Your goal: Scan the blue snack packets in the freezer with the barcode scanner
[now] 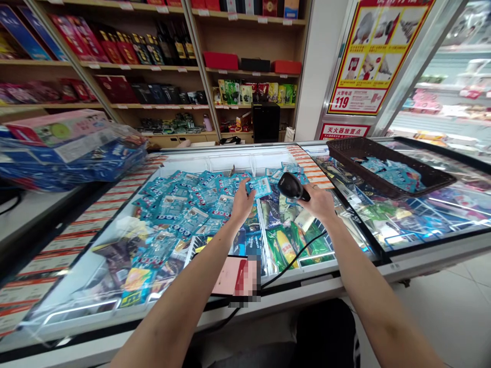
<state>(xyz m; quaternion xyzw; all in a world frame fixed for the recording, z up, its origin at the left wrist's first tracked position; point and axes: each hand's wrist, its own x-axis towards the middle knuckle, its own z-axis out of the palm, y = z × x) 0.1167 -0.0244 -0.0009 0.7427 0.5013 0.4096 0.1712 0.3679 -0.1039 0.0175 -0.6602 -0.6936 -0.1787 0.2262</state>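
Observation:
Between the fingers of my left hand [243, 198] is a small blue packet [261, 187], its pale printed side showing. My right hand [320, 202] is wrapped round the grip of a black barcode scanner [290, 186], whose head points left toward the packet. A black cable [303, 251] runs below my right hand toward the freezer's front edge. Many similar blue packets [187, 221] lie in a loose spread on the freezer's glass top, left of and beyond my left hand. A few more lie behind the scanner.
A brown basket [433, 181] of blue packets stands on the freezer at right. Plastic-wrapped boxes [69, 153] are stacked at left. A phone-like device [228, 276], partly pixelated, lies at the front edge. Stocked shelves [153, 66] line the back, near a fire-notice poster [378, 56].

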